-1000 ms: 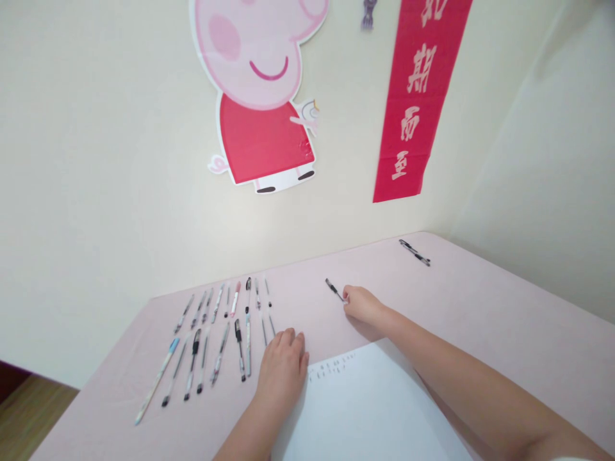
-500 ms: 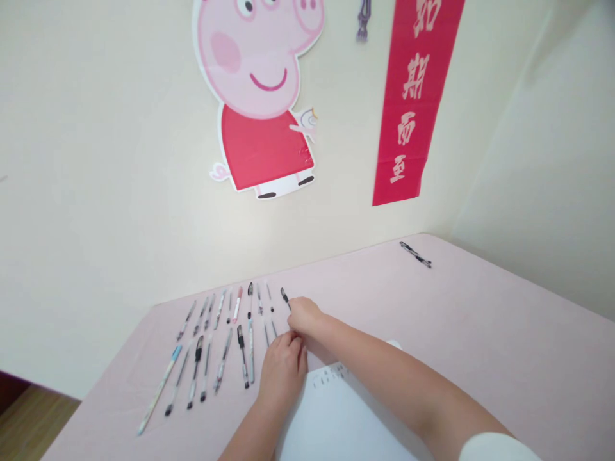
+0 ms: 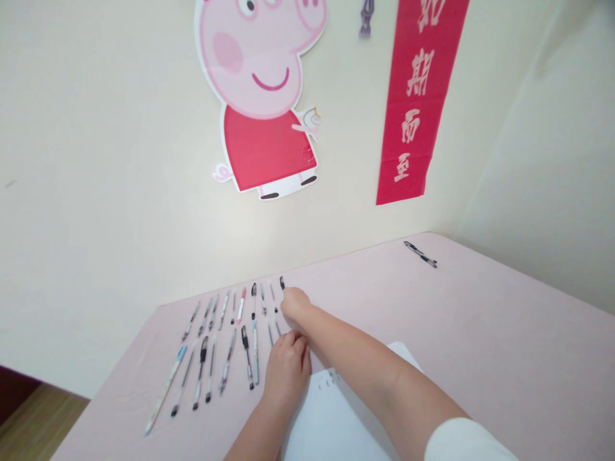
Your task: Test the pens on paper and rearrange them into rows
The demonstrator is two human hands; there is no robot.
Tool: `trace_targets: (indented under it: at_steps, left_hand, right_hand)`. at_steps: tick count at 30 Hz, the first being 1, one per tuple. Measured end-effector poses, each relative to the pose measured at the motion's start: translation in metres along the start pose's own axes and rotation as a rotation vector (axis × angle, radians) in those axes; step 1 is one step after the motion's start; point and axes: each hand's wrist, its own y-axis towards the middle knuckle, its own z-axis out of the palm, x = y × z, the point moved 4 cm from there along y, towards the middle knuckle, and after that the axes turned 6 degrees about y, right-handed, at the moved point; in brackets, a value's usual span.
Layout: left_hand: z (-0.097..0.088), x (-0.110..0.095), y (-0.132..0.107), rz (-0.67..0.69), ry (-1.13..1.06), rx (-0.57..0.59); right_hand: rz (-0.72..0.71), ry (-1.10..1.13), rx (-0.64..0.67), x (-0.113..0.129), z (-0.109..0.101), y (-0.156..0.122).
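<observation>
My right hand [image 3: 294,303] reaches across to the right end of the far row of pens, fingers closed on a black-capped pen [image 3: 282,282] whose tip pokes out beyond them. Flat and palm-down, my left hand [image 3: 287,370] rests on the pink table [image 3: 480,333] with fingers together, at the upper left corner of a white sheet of paper [image 3: 336,416]. Several pens [image 3: 225,339] lie in two rows just left of both hands.
A single black pen [image 3: 420,254] lies alone near the table's far right corner. The table stands against a cream wall with a pink cartoon pig cutout [image 3: 264,96] and a red banner [image 3: 418,96]. Wooden floor [image 3: 29,429] shows at lower left.
My right hand carried the black-capped pen leftward from the table's middle to the end of the far pen row. My left hand stayed in place on the table.
</observation>
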Motion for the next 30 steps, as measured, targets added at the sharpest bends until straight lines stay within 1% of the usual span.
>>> trace_targets:
  at_steps: [3, 5, 7, 9, 11, 13, 15, 17, 18, 19, 21, 22, 24, 27, 30]
  left_hand:
    - [0.002, 0.001, 0.000, 0.003, 0.008, -0.001]
    - [0.004, 0.003, 0.000, 0.004, 0.020, 0.000]
    - [0.006, 0.004, 0.000, 0.003, 0.030, 0.001]
    - [0.006, 0.004, 0.000, 0.001, 0.034, 0.001]
    - [0.006, 0.004, 0.000, -0.002, 0.033, 0.002]
    - [0.006, 0.003, 0.000, -0.007, 0.032, 0.003]
    - [0.006, 0.003, 0.000, -0.010, 0.033, 0.003]
    - [0.007, 0.002, 0.001, -0.010, 0.033, -0.001]
    - [0.007, 0.002, 0.001, -0.009, 0.034, -0.003]
    - [0.006, 0.002, 0.002, -0.007, 0.036, -0.004]
    - [0.006, 0.001, 0.002, -0.005, 0.038, -0.006]
    - [0.006, 0.001, 0.001, -0.006, 0.039, -0.005]
    - [0.007, 0.001, 0.001, -0.009, 0.038, -0.002]
    - [0.008, 0.001, 0.001, -0.012, 0.035, -0.008]
    - [0.009, 0.002, 0.001, -0.002, 0.030, -0.026]
  right_hand:
    - [0.028, -0.030, -0.091, -0.007, -0.001, 0.001]
    - [0.030, -0.038, -0.153, -0.017, -0.006, 0.000]
    - [0.047, -0.047, -0.224, -0.033, -0.019, -0.002]
    - [0.077, -0.057, -0.299, -0.057, -0.039, -0.007]
    - [0.129, -0.072, -0.382, -0.088, -0.066, -0.015]
    - [0.190, -0.093, -0.468, -0.126, -0.097, -0.029]
    - [0.262, -0.122, -0.560, -0.169, -0.128, -0.046]
    - [0.384, -0.211, -0.700, -0.216, -0.156, -0.068]
    - [0.460, -0.251, -0.730, -0.240, -0.167, -0.078]
    - [0.516, -0.290, -0.732, -0.262, -0.176, -0.087]
    - [0.593, -0.341, -0.698, -0.303, -0.190, -0.101]
    - [0.625, -0.351, -0.684, -0.319, -0.195, -0.106]
    - [0.659, -0.365, -0.633, -0.345, -0.204, -0.111]
    - [0.669, -0.370, -0.507, -0.367, -0.211, -0.110]
    - [0.635, -0.393, -0.389, -0.374, -0.215, -0.102]
